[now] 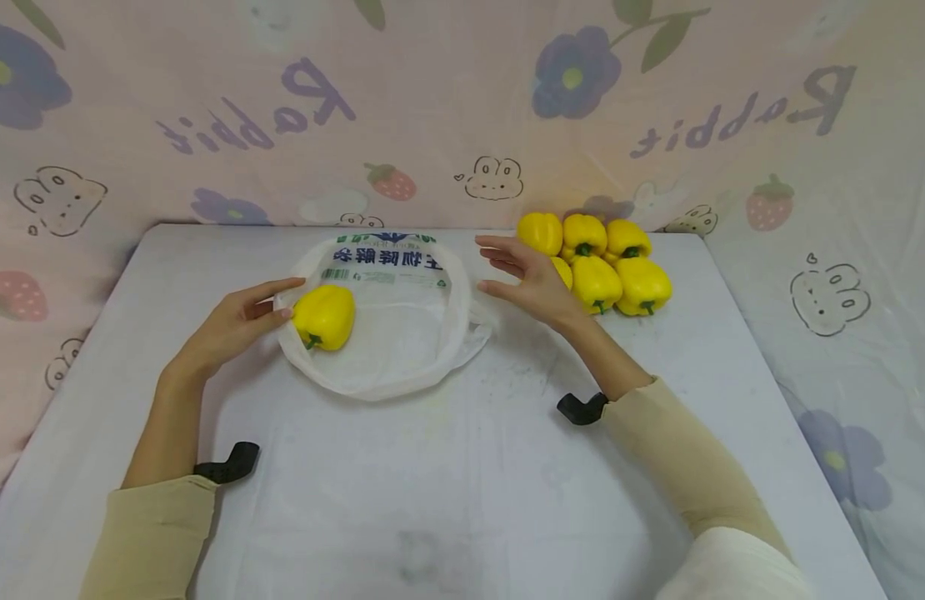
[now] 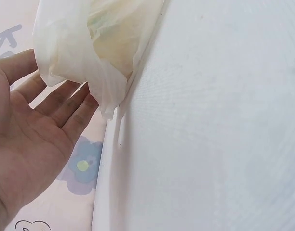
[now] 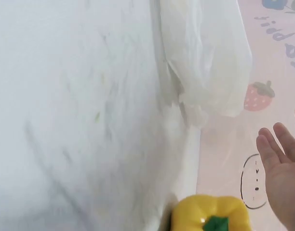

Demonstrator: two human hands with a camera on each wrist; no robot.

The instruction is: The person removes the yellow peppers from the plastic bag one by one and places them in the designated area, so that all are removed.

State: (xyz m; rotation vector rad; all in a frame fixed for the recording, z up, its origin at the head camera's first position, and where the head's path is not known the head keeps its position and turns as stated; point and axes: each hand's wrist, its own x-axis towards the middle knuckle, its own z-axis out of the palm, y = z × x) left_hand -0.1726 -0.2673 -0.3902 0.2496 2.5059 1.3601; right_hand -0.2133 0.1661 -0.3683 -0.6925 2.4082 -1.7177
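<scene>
A translucent white plastic bag (image 1: pixel 372 392) with printed lettering stands with its round mouth open on the table. One yellow bell pepper (image 1: pixel 326 317) lies inside, against the bag's left side. My left hand (image 1: pixel 241 321) holds the rim there between thumb and fingers; in the left wrist view the film hides the fingertips. To the right of the bag, my right hand (image 1: pixel 533 279) hovers with fingers extended and nothing in it. Just beyond it sit several yellow bell peppers (image 1: pixel 593 279) in a cluster. One bell pepper (image 3: pixel 210 214) shows at the bottom of the right wrist view.
The white table (image 1: pixel 342 508) carries everything. Behind and beside it hangs a pale curtain (image 1: pixel 447 108) printed with rabbits, flowers and strawberries. Black wrist mounts (image 1: pixel 582 408) stick out from both forearms over the table.
</scene>
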